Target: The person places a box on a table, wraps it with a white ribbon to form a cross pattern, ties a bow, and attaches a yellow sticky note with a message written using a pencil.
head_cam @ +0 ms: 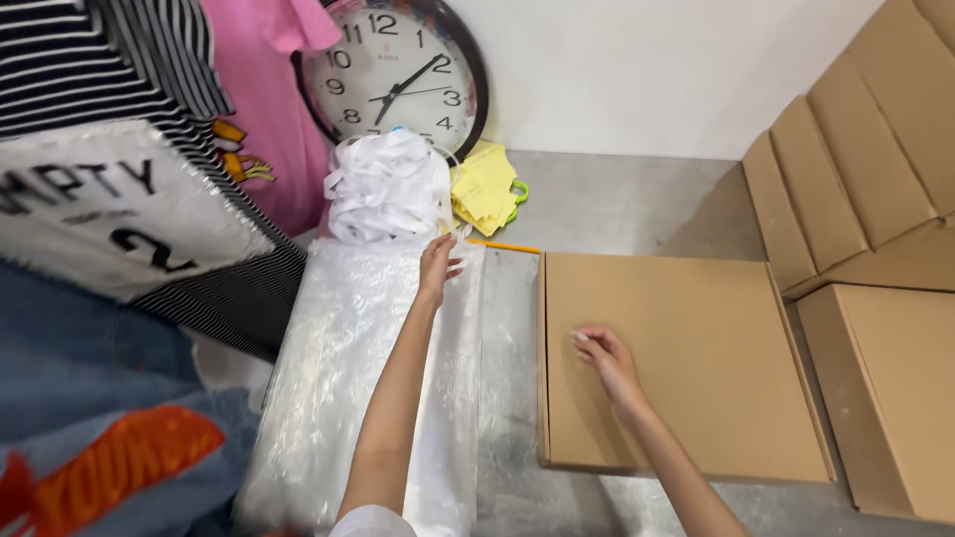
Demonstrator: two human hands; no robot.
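Two bare hands reach out over a grey floor [617,204]. The left hand [436,265] lies at the far end of a long stack of clear plastic bags [338,368], fingers loosely spread and touching the top sheet; whether its grip has pinched any plastic cannot be told, since the fingertips blend into the glossy film. The right hand [604,360] rests palm down on a flat brown cardboard box [696,368] just beside the stack, fingers curled a little, holding nothing. Beyond the plastic sits a bundle of white strips [388,187], its lower part hidden by the stack. Behind it a round wall clock [398,80] leans against the white wall, its bottom edge covered by the bundle and its top cut off by the frame. Yellow folded items [484,189] with a green loop poke out beside the clock, too crumpled to identify. On the left hang a striped garment [119,70], a pink shirt [264,109] and blue denim [90,398], all cropped. More cardboard boxes [856,159] are stacked at the right, running out of view.
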